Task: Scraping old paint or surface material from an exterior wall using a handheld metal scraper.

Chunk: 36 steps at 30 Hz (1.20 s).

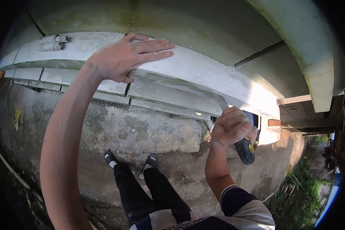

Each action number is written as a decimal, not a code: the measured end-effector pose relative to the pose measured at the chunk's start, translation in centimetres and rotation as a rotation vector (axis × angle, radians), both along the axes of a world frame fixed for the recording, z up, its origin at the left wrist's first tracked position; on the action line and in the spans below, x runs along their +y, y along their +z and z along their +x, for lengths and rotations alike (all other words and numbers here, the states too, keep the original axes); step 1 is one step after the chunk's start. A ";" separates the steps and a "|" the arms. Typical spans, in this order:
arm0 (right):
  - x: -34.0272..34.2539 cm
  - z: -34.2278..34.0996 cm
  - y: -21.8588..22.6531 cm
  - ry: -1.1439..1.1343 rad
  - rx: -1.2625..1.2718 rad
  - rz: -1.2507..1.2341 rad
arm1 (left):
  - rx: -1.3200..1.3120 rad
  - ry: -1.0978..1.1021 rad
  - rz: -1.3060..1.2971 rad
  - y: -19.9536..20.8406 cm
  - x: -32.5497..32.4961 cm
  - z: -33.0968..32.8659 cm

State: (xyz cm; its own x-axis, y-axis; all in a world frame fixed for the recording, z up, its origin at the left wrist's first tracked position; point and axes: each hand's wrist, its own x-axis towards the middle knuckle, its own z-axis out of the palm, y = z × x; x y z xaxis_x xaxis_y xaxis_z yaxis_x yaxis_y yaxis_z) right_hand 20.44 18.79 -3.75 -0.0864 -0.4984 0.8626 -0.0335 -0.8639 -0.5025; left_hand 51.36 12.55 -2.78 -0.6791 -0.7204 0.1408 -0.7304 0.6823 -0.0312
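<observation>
White ledge (pixel 214 76) stretches across, the left hand (pixel 120 57) spread on top, grasping nothing, apparently for balance, while the right hand (pixel 233 125) curls its fingers, seemingly for control, around a dark-handled scraper (pixel 246 153), blade at the ledge's lower edge.

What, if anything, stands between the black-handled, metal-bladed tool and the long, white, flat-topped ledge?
Nothing visible does. The tool is gripped in the right hand, and its blade ends right by the lower edge of the ledge; whether they touch is unclear. The left hand rests on the ledge farther left, clear of the blade.
</observation>
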 end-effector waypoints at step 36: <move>-1.1 -0.3 -1.1 -0.013 0.034 0.043 | -0.009 -0.012 -0.014 0.0 -0.2 -0.3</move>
State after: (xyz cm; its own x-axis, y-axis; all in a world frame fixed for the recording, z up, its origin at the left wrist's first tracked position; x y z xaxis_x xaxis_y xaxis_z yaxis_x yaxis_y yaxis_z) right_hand 20.15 17.71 -4.85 -0.0642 -0.5341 0.8430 -0.0625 -0.8409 -0.5375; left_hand 51.07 12.34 -2.74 -0.6889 -0.7103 0.1446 -0.7218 0.6904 -0.0475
